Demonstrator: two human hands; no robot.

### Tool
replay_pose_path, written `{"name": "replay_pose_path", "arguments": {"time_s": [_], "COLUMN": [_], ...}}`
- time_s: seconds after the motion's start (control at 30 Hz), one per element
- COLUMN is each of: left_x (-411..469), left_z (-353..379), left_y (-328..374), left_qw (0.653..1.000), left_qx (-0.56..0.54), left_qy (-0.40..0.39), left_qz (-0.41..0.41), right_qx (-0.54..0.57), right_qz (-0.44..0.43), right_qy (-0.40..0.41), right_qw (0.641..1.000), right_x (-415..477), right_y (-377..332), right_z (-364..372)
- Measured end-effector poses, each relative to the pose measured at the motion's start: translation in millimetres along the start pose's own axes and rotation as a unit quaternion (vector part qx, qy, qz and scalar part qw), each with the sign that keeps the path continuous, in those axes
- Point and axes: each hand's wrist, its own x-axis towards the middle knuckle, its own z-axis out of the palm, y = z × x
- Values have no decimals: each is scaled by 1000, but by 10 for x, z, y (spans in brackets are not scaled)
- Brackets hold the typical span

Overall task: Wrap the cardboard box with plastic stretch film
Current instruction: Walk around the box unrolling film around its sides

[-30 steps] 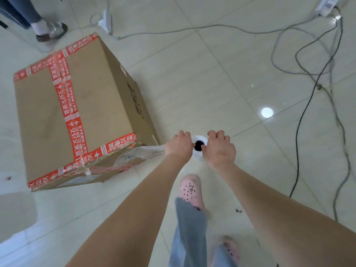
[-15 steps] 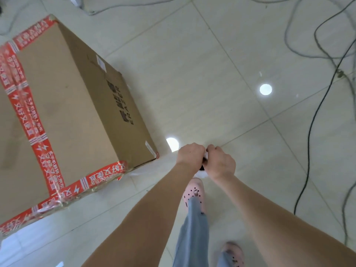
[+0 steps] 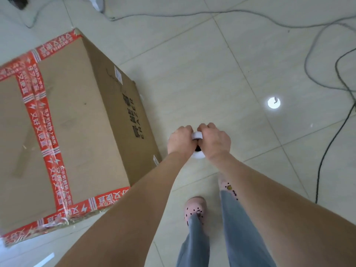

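Cardboard box [image 3: 77, 122] on the tiled floor [image 3: 212, 64], left of both hands. Stretch film roll [image 3: 196, 135] upright, core end up. Left hand [image 3: 180, 140] and right hand [image 3: 215, 139] each have a clenched grip round it. Left hand is nearer the box. Film web to the box not discernible

We note a brown cardboard box [image 3: 77, 122] at frame left, its red tape [image 3: 48, 151] printed white, a white film roll [image 3: 198, 156], pale grey-green floor tiles [image 3: 192, 64], and pink shoes [image 3: 194, 206].
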Motion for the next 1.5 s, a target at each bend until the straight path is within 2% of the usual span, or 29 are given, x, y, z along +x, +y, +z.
{"name": "replay_pose_path", "arguments": {"time_s": [0.17, 0.37, 0.47, 0.6, 0.73, 0.8, 0.9, 1.07, 1.13, 1.23, 1.3, 1.37, 1.5], "left_x": [334, 522, 618, 706, 745, 799, 906, 1124, 1151, 1170, 1213, 1264, 1373], "left_z": [-186, -169, -222, -379, -520, -588, -663, -817, -839, -852, -881, -928, -982], "left_y": [-102, -188, -211, -293, -434, -445, -369, -288, -317, -385, -413, -436, -533], "left_qw": [987, 953, 953, 959, 937, 935, 968, 995, 995, 989, 978, 963, 928], "left_qx": [-118, -208, -212, -230, -317, -328, -216, -42, -40, -101, -147, -191, -272], "left_qy": [54, 90, 65, -9, -14, -39, -105, -64, -49, -11, 15, 35, 42], "left_qz": [-96, -201, -208, -166, -146, -129, -78, -64, -73, -110, -144, -185, -253], "right_qx": [18, 104, 170, 305, 273, 235, 196, 119, 75, 29, 58, 133, 247], "right_qz": [-27, 48, 108, 164, 132, 113, 101, 80, 64, 38, 44, 85, 145], "right_qy": [5, -54, -95, -128, -108, -102, -116, -99, -89, -62, -39, -33, -80], "right_qw": [999, 992, 975, 929, 947, 960, 969, 985, 991, 997, 997, 987, 955], "right_x": [474, 716, 806, 869, 908, 938, 1025, 1189, 1245, 1333, 1388, 1435, 1524], "right_y": [-205, -322, -317, -328, -361, -399, -477, -619, -686, -780, -844, -922, -1092], "right_z": [-129, -114, -106, -113, -143, -163, -213, -300, -344, -405, -426, -428, -379]}}
